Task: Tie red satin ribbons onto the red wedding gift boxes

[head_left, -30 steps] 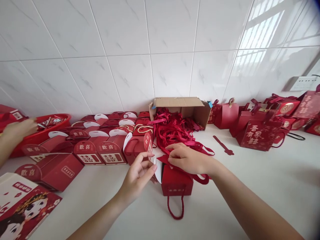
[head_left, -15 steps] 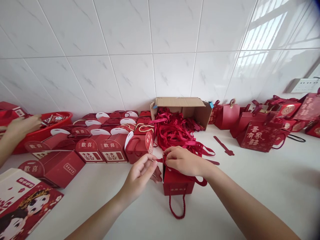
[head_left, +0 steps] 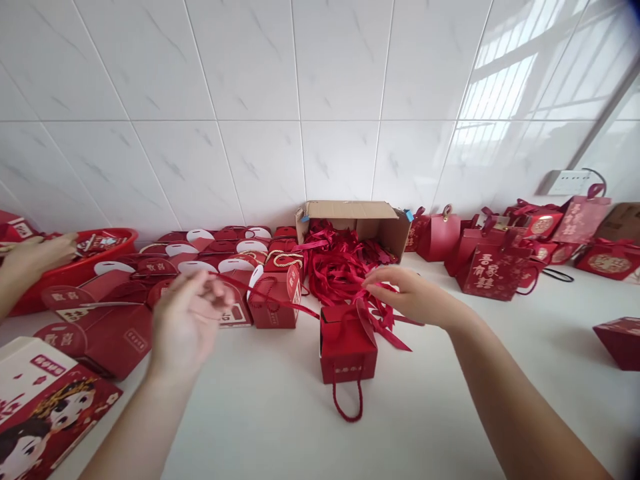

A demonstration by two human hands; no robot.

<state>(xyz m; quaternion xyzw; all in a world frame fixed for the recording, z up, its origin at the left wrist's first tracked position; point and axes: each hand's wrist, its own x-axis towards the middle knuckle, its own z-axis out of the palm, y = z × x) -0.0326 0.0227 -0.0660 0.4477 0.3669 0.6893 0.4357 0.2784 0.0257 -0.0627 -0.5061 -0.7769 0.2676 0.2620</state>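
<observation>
In front of me a small red gift box [head_left: 349, 343] stands upright on the white table, its cord handle hanging down toward me. My left hand [head_left: 190, 323], slightly blurred, pinches a red ribbon [head_left: 280, 301] that stretches from the box out to the left. Above and right of the box is my right hand [head_left: 413, 297], its fingers extended and apart from the box, with nothing visible in them. Behind lies a heap of red ribbons [head_left: 333, 273], spilling from a cardboard box [head_left: 350, 210] that lies on its side.
Rows of red boxes [head_left: 275, 297] stand at the left, beside a red basin [head_left: 117, 243] of packets where another person's hand [head_left: 37, 263] reaches. A printed carton [head_left: 65, 407] lies front left. Finished-looking gift boxes [head_left: 493, 270] crowd the right; one dark red box [head_left: 623, 341] sits at far right.
My left hand has moved left, drawing the ribbon out taut from the box. My right hand has lifted off the box top, up and right. The view has turned slightly right.
</observation>
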